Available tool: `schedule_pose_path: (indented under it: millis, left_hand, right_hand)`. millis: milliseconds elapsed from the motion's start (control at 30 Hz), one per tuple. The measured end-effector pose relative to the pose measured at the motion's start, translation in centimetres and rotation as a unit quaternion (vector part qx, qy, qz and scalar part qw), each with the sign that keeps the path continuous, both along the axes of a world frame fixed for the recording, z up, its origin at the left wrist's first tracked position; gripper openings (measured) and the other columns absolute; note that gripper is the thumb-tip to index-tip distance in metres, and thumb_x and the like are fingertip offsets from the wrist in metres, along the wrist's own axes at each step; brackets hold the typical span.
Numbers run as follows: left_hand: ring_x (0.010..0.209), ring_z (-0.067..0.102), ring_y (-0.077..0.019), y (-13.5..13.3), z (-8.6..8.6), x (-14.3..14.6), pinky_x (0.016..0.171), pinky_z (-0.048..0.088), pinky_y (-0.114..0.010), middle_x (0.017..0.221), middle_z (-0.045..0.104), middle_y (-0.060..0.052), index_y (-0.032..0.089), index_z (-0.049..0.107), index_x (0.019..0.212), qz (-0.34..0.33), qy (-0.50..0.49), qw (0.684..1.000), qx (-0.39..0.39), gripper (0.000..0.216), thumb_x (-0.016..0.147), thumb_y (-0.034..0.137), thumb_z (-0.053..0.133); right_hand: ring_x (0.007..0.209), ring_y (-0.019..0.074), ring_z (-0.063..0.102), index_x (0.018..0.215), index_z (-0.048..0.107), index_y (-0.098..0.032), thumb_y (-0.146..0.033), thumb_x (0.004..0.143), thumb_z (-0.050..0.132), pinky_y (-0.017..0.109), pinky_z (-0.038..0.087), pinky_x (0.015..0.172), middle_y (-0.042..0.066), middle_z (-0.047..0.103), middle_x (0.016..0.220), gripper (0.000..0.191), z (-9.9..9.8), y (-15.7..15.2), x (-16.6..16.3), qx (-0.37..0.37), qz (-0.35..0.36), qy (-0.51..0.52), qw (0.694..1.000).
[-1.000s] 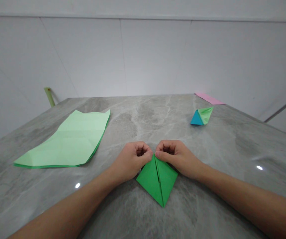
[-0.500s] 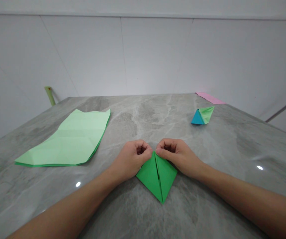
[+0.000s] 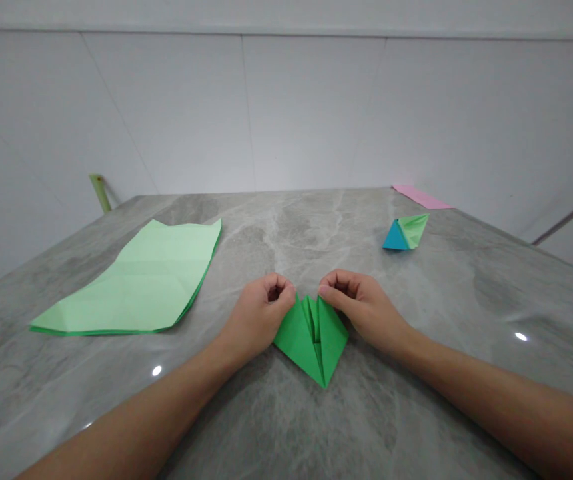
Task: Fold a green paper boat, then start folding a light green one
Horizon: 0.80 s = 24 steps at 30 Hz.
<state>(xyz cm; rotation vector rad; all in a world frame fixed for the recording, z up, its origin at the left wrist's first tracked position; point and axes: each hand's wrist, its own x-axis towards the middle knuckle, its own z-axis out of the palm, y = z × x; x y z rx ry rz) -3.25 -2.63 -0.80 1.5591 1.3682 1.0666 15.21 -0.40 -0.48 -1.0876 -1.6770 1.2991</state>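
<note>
A folded piece of green paper (image 3: pixel 306 343), roughly diamond-shaped with a slit down its middle, lies between my hands with its point toward me. My left hand (image 3: pixel 261 310) is closed, thumb and fingers pinching the paper's upper left corner. On the other side, my right hand (image 3: pixel 359 303) pinches the upper right corner. Between these two corners the slit gapes at the top and inner folds show. The fingertips partly cover both corners.
On the left of the grey marbled table (image 3: pixel 286 433) lies a stack of light green paper sheets (image 3: pixel 151 280). A small blue and green folded paper piece (image 3: pixel 406 233) stands at the back right, near pink paper (image 3: pixel 422 197). A green handle-like object (image 3: pixel 100 193) shows beyond the left edge.
My hands have moved apart, drawing the two top corners of the green paper away from each other. The slit has opened at the top, and the paper's near point has shifted away from me.
</note>
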Motion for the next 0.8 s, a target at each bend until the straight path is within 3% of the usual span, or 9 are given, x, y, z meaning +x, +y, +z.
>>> schedule_pose_path:
  millis: [267, 400, 567, 700, 800]
  left_hand:
    - [0.058, 0.045, -0.0127, -0.41, 0.28, 0.08, 0.053, 0.035, -0.024, 0.068, 0.054, 0.002, 0.018, 0.055, 0.080, 0.035, 0.002, 0.998, 0.061, 0.026, 0.092, 0.038, 0.044]
    - [0.064, 0.050, -0.0141, -0.75, 0.32, 0.21, 0.058, 0.039, -0.026, 0.078, 0.060, -0.001, 0.019, 0.053, 0.087, 0.020, 0.006, 0.996, 0.083, 0.025, 0.096, 0.036, 0.039]
    - [0.060, 0.046, -0.0121, -0.89, 0.09, 0.28, 0.055, 0.037, -0.023, 0.069, 0.048, 0.004, 0.020, 0.049, 0.087, -0.046, -0.030, 0.997, 0.046, 0.020, 0.095, 0.037, 0.045]
    - [0.070, 0.054, -0.0135, -0.96, -0.03, 0.28, 0.061, 0.043, -0.023, 0.079, 0.057, 0.002, 0.019, 0.054, 0.098, -0.151, -0.067, 0.986, -0.019, 0.023, 0.087, 0.038, 0.061]
    - [0.073, 0.056, -0.0151, -0.88, 0.08, 0.25, 0.063, 0.044, -0.024, 0.079, 0.060, 0.001, 0.017, 0.062, 0.091, -0.169, -0.017, 0.985, -0.014, 0.016, 0.082, 0.030, 0.066]
  right_hand:
    - [0.055, 0.0105, 0.042, 0.074, 0.053, -0.018, -0.044, 0.085, 0.056, 0.026, 0.034, 0.052, -0.005, 0.045, 0.060, 0.028, 0.07, 0.13, 0.24, 0.051, -0.050, 0.015, 0.997]
    - [0.057, 0.0106, 0.043, 0.076, 0.053, -0.018, -0.045, 0.088, 0.056, 0.025, 0.035, 0.053, -0.005, 0.046, 0.062, 0.029, -0.15, 0.17, 0.18, 0.052, -0.032, 0.025, 0.998]
    - [0.056, 0.0104, 0.042, 0.082, 0.054, -0.019, -0.044, 0.090, 0.056, 0.025, 0.034, 0.052, -0.005, 0.048, 0.065, 0.026, -0.16, -0.02, 0.16, 0.058, 0.003, 0.013, 0.998]
    - [0.060, 0.0114, 0.046, 0.081, 0.054, -0.019, -0.042, 0.090, 0.056, 0.025, 0.037, 0.054, -0.003, 0.050, 0.067, 0.025, -0.10, 0.06, 0.37, 0.085, -0.045, 0.001, 0.995]
    - [0.062, 0.0118, 0.050, 0.084, 0.056, -0.019, -0.041, 0.090, 0.057, 0.025, 0.040, 0.056, -0.002, 0.054, 0.069, 0.024, -0.16, 0.04, 0.49, 0.080, -0.041, 0.016, 0.996]
